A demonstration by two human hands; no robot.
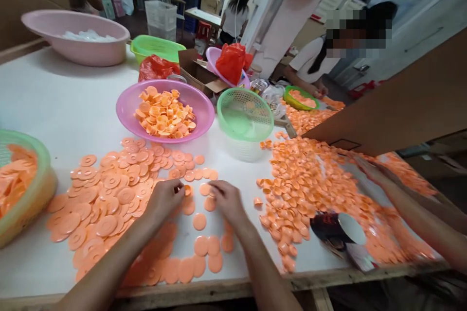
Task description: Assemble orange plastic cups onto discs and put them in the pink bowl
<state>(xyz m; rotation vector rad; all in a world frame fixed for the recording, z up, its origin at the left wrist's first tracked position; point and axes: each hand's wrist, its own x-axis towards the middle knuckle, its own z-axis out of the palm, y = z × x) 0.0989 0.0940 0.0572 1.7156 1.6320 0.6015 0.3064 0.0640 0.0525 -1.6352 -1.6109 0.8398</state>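
Observation:
My left hand (166, 200) is closed, thumb and forefinger pinching a small orange plastic cup (188, 190) above the white table. Fingers bent together, my right hand (226, 200) has its tips on the edge of a flat orange disc (205, 189). Between and below my hands lie several loose discs (199, 222). A wide heap of ringed orange discs (109, 194) spreads to the left, partly under my left forearm. On the right is a large heap of small orange cups (292, 194).
Behind my hands stand a pink bowl (126, 115) of orange pieces and a green basket (245, 129). A green basket (51, 175) sits at left, a pink basin (98, 53) farther back. Another person's arm (412, 204) reaches in from the right, beside a cardboard sheet (394, 92).

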